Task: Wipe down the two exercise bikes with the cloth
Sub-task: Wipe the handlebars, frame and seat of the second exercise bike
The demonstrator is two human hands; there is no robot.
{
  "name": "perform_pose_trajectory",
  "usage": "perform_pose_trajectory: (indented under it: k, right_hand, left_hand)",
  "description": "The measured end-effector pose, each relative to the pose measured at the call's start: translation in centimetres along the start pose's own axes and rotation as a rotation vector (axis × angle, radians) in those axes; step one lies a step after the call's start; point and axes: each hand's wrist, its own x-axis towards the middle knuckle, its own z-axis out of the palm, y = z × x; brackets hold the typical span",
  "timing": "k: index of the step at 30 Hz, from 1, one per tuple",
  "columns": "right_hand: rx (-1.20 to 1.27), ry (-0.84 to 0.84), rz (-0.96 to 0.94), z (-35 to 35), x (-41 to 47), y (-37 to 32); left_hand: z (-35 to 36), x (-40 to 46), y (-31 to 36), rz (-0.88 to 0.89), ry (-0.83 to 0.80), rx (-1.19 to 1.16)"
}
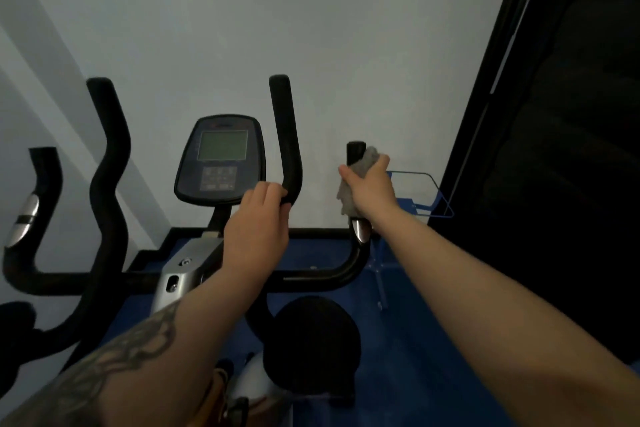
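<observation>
One exercise bike in view with one screen and four black handlebar grips, left hand fingers curled round an inner grip, right hand fingers closed, holding one grey cloth wrapped against the outer right grip

Both arms reach forward, forearms bare, left forearm tattooed. Left hand is palm down, fingers curled over a bar of the bike handlebar. Right hand is raised higher, wrist bent, fist closed around a grey cloth on the right handgrip.
</observation>
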Motion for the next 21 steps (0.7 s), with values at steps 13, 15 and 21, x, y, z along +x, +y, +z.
perform_pose_trajectory:
  k: [13,15,21]
  right_hand:
    - [0.508,0.059,0.153,0.1,-4.8,4.4]
    - [0.509,0.154,0.07,1.0,-5.7,4.0]
    - [0.288,0.187,-0.111,2.7,-10.6,7.6]
  left_hand:
    - [-0.3,-0.2,0.1,-0.05,-0.03,-0.054]
    - [-0.3,-0.2,0.1,-0.044,-0.031,-0.06]
    - [-0.1,-0.2,-0.3,-0.064,-0.018,-0.104]
